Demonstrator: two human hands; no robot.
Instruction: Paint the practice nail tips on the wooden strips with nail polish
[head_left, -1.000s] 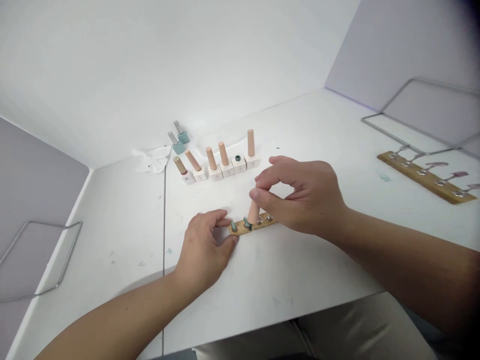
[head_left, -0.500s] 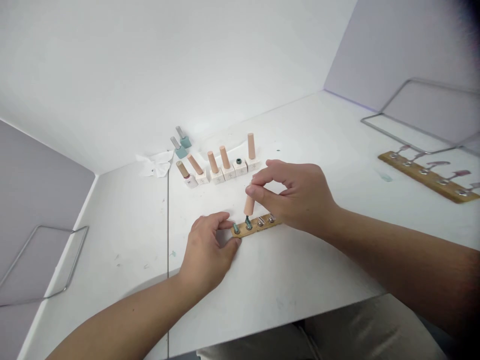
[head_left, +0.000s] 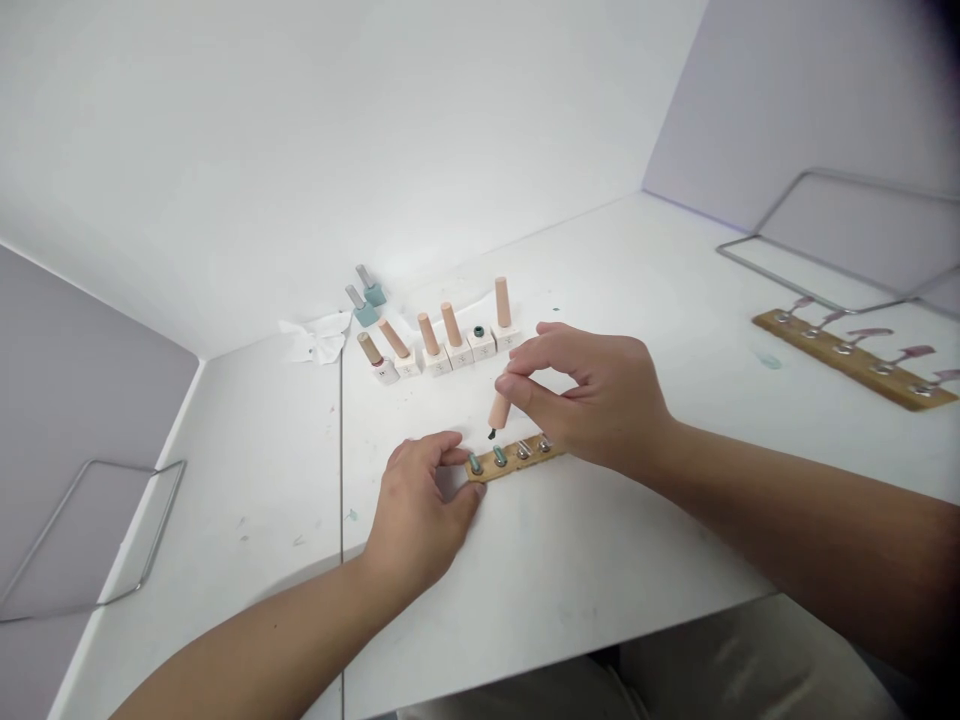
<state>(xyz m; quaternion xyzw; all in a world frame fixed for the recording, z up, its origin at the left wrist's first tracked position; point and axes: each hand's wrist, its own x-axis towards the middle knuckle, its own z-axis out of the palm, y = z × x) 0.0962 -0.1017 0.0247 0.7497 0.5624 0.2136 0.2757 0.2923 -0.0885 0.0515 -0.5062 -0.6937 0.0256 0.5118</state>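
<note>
Between thumb and fingers, my right hand (head_left: 600, 390) pinches the peach cap of a nail polish brush (head_left: 499, 410). Its dark green tip points down, just above a wooden nail display strip (head_left: 514, 462) and apart from it. Two nail tips at the strip's left are green, among them the second nail tip (head_left: 499, 456); those further right look clear. My right hand hides the strip's far end. My left hand (head_left: 420, 500) grips the strip's left end between thumb and fingers. Behind them stands an uncapped polish bottle (head_left: 481, 343) with a green-rimmed neck.
Several peach-capped bottles (head_left: 455, 340) stand in a row with the open one. Two teal bottles (head_left: 363, 308) are behind, near a crumpled white tissue (head_left: 319, 338). At right lies another wooden strip (head_left: 855, 358) with pinkish nail tips. Wire stands (head_left: 802, 285) rest at both sides.
The brush tip has lifted off the second nail tip and sits slightly left above it. My left hand still holds the strip. The whole view has shifted slightly.
</note>
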